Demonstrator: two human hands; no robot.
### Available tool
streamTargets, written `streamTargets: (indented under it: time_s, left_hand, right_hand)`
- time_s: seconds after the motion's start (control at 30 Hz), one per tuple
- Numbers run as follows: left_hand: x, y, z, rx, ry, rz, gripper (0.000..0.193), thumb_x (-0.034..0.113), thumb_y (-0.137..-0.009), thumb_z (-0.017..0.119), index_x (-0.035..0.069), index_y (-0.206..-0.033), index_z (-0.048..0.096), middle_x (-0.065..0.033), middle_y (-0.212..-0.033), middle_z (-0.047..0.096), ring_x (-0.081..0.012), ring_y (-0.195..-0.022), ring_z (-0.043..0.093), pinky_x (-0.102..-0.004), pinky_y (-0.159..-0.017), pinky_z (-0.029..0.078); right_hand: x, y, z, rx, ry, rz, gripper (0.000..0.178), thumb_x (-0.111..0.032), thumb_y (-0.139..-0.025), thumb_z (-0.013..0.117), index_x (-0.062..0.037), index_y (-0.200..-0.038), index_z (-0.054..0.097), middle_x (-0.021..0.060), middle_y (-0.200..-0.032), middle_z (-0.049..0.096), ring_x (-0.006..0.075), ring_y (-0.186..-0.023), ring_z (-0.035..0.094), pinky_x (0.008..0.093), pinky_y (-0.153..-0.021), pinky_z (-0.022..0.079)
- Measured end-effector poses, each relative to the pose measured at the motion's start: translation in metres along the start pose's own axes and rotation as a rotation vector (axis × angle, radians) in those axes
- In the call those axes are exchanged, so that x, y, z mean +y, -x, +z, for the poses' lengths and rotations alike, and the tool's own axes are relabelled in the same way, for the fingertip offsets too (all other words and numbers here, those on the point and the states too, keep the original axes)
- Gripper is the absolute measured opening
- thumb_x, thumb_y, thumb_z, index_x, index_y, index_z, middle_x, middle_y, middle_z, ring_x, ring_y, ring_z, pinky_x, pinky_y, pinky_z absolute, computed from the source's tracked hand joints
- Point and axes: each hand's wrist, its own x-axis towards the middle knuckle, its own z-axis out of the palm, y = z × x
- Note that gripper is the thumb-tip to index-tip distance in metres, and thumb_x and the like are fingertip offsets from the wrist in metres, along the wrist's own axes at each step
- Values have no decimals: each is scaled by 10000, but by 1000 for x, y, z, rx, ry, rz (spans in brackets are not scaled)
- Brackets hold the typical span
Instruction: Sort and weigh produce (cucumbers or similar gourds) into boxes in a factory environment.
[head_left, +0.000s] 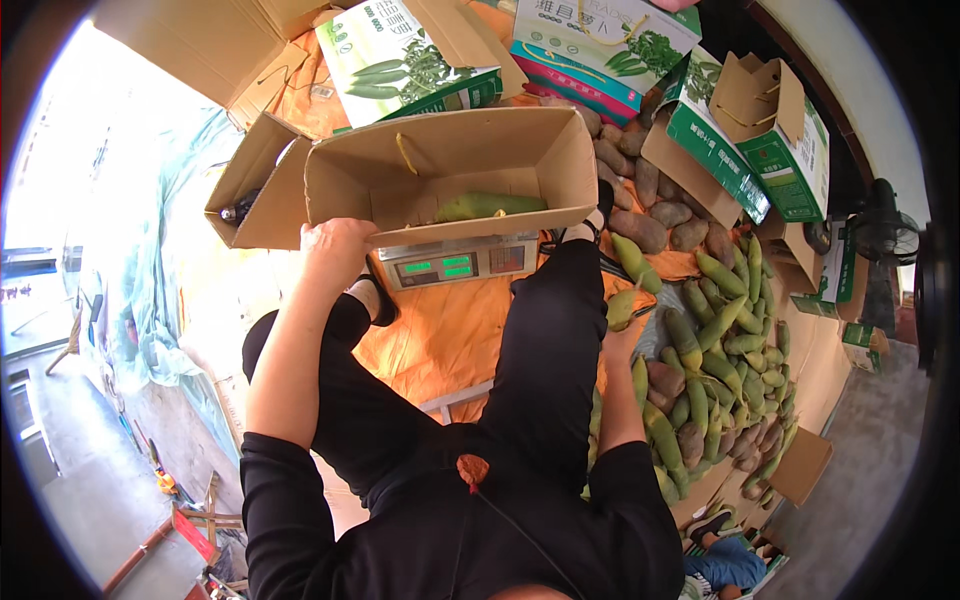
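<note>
An open cardboard box (455, 165) rests on a digital scale (515, 255) with a lit green display. Inside the box lies a long green radish (490, 206). My left hand (335, 247) grips the near left corner of the box wall. Beside my right knee, my right hand (618, 345) closes round another green radish (621, 306); part of its fingers is hidden. That hand is at the near left side of a large pile of green radishes (715, 350).
Reddish-brown oblong roots (640, 230) lie beyond the pile. Printed carry boxes (410, 65) stand at the back, and more boxes (775, 130) at the right. Orange sheeting (420, 345) covers the floor between my legs. A black fan (885, 225) is far right. Someone's blue-clad leg (730, 563) shows lower right.
</note>
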Motion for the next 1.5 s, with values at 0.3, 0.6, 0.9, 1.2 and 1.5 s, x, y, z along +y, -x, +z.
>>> streamTargets:
  time_s: [0.3, 0.6, 0.9, 1.2, 1.5]
  left_hand:
    - [-4, -1, 5, 0, -58, 20, 207, 164, -818, 592, 202, -990, 700, -93, -844, 677, -272, -881, 632, -464, -858, 398]
    - [-13, -1, 9, 21, -87, 31, 193, 191, -826, 584, 211, -977, 702, -97, -834, 674, -287, -856, 640, -457, -808, 432]
    - [-9, -1, 7, -17, -98, 50, 239, 152, -829, 575, 226, -1021, 696, -96, -882, 683, -292, -872, 651, -485, -822, 428]
    - [-5, -7, 1, -12, -122, 126, 189, 210, -821, 591, 202, -982, 690, -91, -884, 679, -301, -872, 647, -439, -758, 499]
    - [3, -4, -8, -22, -33, 124, 199, 181, -769, 603, 82, -930, 667, -186, -896, 642, -368, -896, 602, -444, -781, 471]
  right_hand:
    - [-288, 24, -24, -71, -107, -716, 714, 39, -659, 746, -16, -1265, 374, 112, -1160, 517, 210, -1035, 563, 338, -897, 461]
    - [-407, 85, 81, -427, 61, -1172, 727, -63, -589, 804, -93, -1231, 466, 89, -1158, 548, 253, -1061, 549, 361, -907, 438]
    - [-357, 52, 176, -645, 855, -1188, 581, -62, -657, 708, -158, -1183, 482, 91, -1090, 578, 293, -1055, 542, 458, -846, 390]
    - [-343, 17, 172, -569, 543, -1075, 511, -182, -746, 687, -147, -1219, 498, 114, -1084, 617, 319, -1042, 579, 455, -863, 456]
    - [-279, 15, 37, -336, -174, -707, 224, -87, -829, 640, -33, -1045, 621, 55, -888, 663, 103, -807, 613, 238, -730, 490]
